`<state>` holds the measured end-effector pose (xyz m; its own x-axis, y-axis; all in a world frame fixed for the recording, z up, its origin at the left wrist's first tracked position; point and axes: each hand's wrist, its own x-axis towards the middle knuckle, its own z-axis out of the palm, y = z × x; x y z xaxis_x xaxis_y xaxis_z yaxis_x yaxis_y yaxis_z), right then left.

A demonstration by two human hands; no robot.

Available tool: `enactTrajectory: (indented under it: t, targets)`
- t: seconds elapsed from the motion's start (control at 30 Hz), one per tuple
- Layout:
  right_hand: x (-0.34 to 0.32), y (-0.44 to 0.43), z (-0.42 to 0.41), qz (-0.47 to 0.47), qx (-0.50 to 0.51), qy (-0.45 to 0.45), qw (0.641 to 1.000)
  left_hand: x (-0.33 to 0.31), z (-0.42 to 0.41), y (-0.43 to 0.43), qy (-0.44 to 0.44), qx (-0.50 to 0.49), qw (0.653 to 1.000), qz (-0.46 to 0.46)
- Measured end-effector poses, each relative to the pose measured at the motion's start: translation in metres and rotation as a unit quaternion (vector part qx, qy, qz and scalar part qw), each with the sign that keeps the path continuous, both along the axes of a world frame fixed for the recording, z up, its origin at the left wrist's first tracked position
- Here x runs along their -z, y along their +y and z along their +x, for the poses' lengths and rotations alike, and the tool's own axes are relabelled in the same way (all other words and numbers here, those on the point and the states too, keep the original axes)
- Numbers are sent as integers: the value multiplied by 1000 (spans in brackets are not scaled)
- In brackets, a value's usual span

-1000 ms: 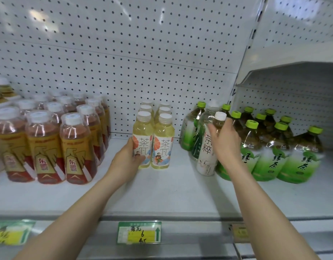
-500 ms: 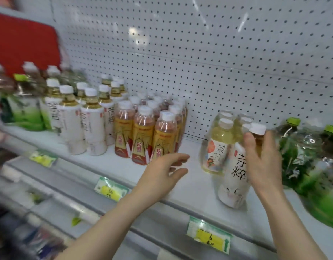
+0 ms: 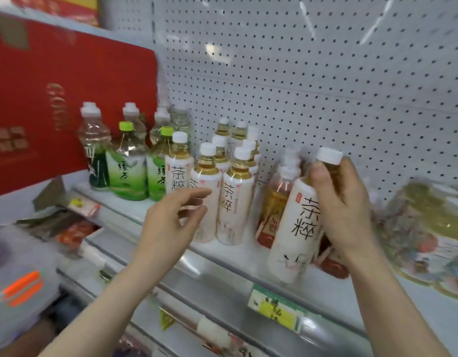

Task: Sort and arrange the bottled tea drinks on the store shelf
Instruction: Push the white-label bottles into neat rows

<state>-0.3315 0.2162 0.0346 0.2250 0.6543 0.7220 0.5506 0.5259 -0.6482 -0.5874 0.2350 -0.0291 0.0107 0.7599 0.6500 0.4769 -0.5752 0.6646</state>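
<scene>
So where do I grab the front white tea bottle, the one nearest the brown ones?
Probably by the narrow neck under its cap, coming from the front. The white-label bottle stands upright near the shelf edge, another bottle close on its left and more behind, so front and top are free.

Red gift box [image 3: 68, 112] upper left, white pegboard [image 3: 326, 73] behind, green-yellow price tag [image 3: 275, 309] lower right.

Bare left hand [image 3: 171, 220] and right hand [image 3: 344, 204], nails seemingly short.
</scene>
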Motion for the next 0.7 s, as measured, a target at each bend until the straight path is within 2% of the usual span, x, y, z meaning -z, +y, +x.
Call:
enactTrajectory:
  t: [0.13,0.3,0.4,0.53,0.7]
  targets:
    - [4,21,-45,-6,21,-21,1000,-11,-52,33,20,-3,1000,21]
    - [-12,33,-61,-17,59,-20,998,-29,-72,71,24,21,999,29]
    - [-47,41,-58,-26,61,-11,998,-45,-69,90,36,32,997,53]
    - [-117,70,-57,-23,-2,44,999,-73,-67,113,87,-3,994,64]
    - [-182,135,-75,20,-32,135,990,-83,-73,139,178,25,983,-26]
